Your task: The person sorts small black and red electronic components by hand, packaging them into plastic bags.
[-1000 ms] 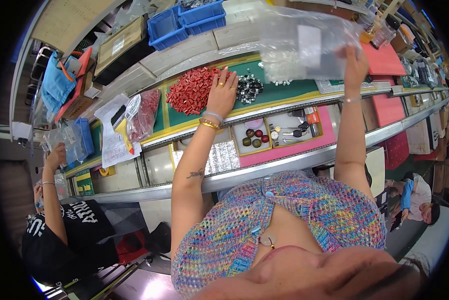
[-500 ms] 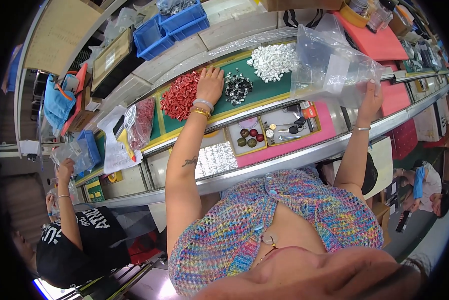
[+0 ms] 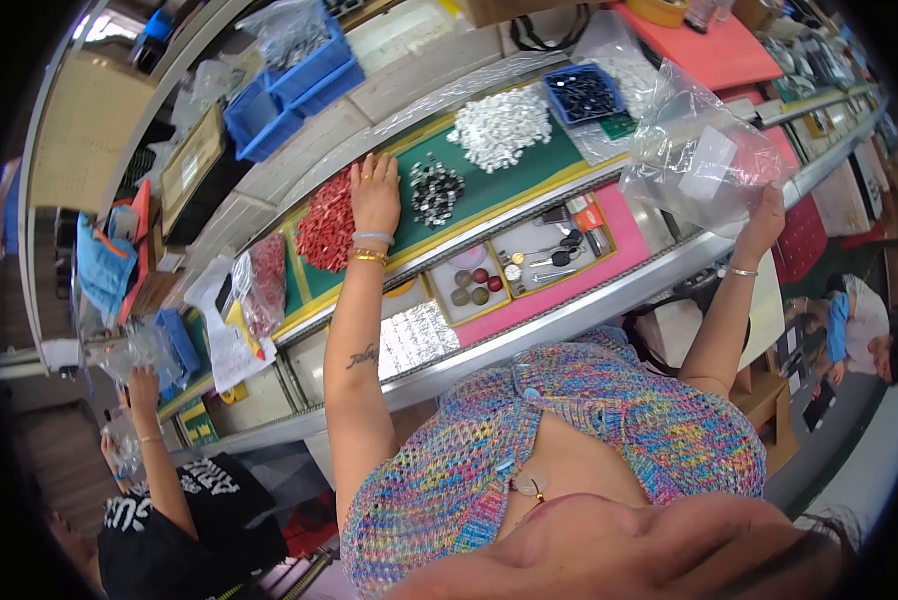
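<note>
My left hand lies flat on the green mat, fingers stretched out, at the right side of a heap of small red plastic parts. Just right of it is a smaller group of black and silvery parts. A heap of small white parts sits farther right. My right hand grips the edge of a clear plastic bag with a white label; its fingers are partly hidden. Behind the bag's left side stands a blue tray of black parts.
A divided box with round balls, keys and small metal pieces lies at the bench's near side. Blue bins stand at the back left. A bag of red parts rests left. A person in black works at far left.
My right hand has drawn the clear bag rightward, uncovering the blue tray of black parts. The whole view has turned slightly; my left hand stays flat beside the red heap.
</note>
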A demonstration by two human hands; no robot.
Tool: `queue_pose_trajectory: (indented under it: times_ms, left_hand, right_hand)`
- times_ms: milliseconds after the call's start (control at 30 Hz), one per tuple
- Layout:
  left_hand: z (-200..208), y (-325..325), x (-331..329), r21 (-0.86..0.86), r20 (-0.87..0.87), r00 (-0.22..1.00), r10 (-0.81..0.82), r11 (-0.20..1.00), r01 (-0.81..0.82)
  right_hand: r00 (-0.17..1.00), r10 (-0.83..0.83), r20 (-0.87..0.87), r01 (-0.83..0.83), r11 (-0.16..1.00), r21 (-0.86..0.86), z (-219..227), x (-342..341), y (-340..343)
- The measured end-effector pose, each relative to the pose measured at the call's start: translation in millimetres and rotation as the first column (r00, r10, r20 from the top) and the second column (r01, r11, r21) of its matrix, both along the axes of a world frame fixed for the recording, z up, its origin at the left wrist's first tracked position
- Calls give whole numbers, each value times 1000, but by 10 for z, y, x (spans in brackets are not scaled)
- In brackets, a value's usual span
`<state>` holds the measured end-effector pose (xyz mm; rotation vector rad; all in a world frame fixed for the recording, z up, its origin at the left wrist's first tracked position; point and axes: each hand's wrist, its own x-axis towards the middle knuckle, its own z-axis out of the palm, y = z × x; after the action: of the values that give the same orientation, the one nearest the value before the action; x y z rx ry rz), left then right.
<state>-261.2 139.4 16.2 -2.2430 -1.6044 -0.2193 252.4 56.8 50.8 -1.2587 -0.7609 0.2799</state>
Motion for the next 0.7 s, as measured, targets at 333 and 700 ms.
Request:
queue_pose_trajectory:
  times_ms: [333,700]
  left_hand:
    - [-118,108,384,-191,363,899,-244,925,328]
    - [-136,71,420,-311,491,843,-218,861,403]
  right_hand:
    - [845,-143,-514,137,989,-51,-393,854,-657]
    - [364,-719,-592,826,543,-152,-1859,1836,-3618]
